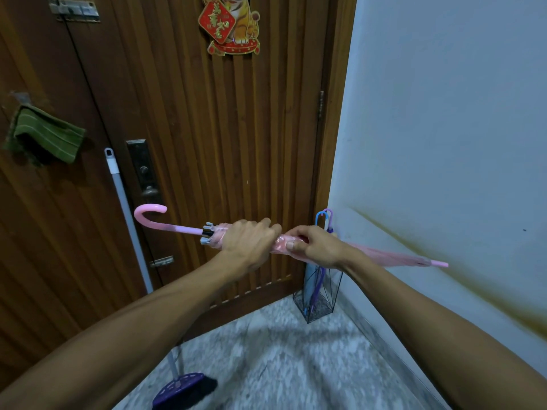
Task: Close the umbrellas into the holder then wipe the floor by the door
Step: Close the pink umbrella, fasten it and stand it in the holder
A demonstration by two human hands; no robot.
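Where the brown slatted door (207, 143) meets the pale wall (444, 113) on the right, a speckled stone floor (281, 365) runs toward the near edge. A broom (183, 389) leans at the left of the door, and a wire umbrella holder (322, 294) stands in the far corner with a blue and a purple umbrella (324, 220) inside. Held level in front of the door, the furled pink umbrella (384, 254) has its hooked handle left and tip right. The left hand (250, 239) wraps its canopy near the handle; the right hand (313, 247), just beside, pinches the folds.
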